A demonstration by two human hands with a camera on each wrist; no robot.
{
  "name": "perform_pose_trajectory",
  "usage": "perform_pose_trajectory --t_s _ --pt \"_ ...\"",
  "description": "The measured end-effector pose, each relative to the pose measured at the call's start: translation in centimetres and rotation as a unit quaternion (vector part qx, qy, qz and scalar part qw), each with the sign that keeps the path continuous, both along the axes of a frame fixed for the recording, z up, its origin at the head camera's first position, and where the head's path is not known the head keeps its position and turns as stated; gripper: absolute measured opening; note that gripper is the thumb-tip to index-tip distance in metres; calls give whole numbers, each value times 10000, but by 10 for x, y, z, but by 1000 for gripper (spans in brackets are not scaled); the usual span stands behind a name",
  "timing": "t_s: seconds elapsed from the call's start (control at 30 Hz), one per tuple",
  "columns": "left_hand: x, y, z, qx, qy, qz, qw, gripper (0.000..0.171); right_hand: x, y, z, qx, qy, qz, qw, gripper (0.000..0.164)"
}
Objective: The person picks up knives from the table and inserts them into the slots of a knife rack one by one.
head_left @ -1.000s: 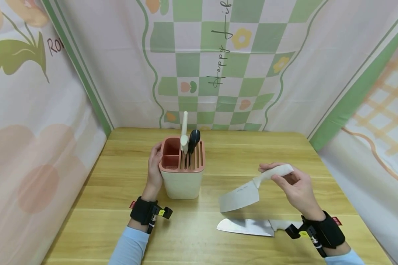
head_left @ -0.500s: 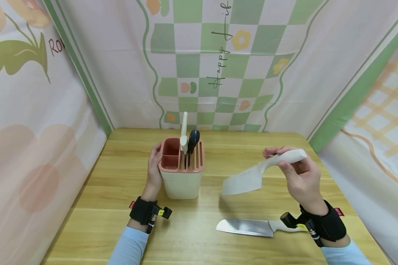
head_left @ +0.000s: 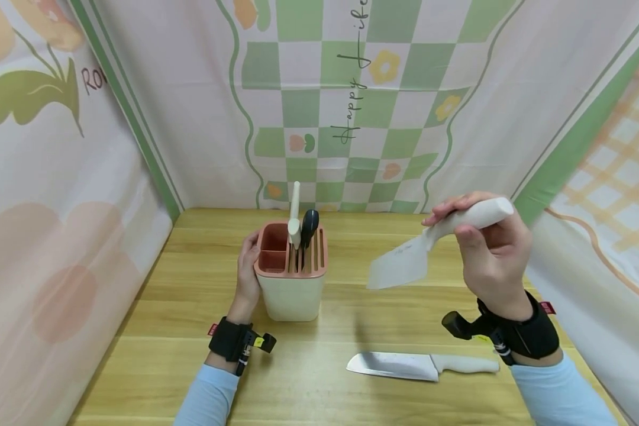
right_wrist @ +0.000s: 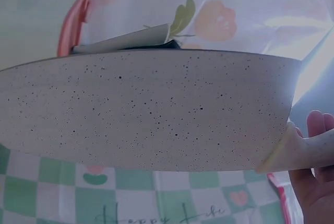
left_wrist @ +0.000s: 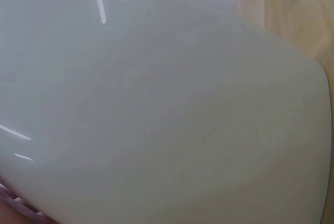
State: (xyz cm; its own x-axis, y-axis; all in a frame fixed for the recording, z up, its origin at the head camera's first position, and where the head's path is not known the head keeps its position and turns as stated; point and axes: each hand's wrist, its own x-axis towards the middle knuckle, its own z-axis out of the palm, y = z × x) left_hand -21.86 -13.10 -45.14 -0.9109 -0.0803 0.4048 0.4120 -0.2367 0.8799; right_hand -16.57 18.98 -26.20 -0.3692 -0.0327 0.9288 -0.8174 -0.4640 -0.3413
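Note:
My right hand grips the pale handle of a cleaver, lifted above the table's right side with its blade pointing left and down. In the right wrist view, the speckled cleaver blade spans the picture, fingers around its handle. My left hand rests against the left side of a cream knife holder with a pink slotted top. Two pale handles and a black handle stick up from its slots. The holder's glossy wall fills the left wrist view and hides the left fingers.
Another knife with a pale handle lies flat near the front of the wooden table, blade pointing left. Patterned cloth hangs behind the table and along both sides.
My right hand has raised the cleaver up and to the right, away from the knife lying on the table. The left hand and the holder stay in place.

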Motion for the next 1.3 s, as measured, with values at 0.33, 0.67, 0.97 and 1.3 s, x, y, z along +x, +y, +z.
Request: perform_pose_trajectory --t_s 0.33,0.67,0.97,1.3 --pt "0 1 0 81 -65 16 9999 58 -3 -36 37 -824 246 264 9959 38" --pt "-1 2 1 146 -105 -12 9998 56 -13 -65 46 -605 187 175 9978 41" --pt "-1 2 0 143 -40 -12 9999 59 -26 -72 38 -175 40 -225 9996 44" --pt "-1 1 1 65 -101 43 9999 57 -45 -74 23 345 -109 -553 9978 47"
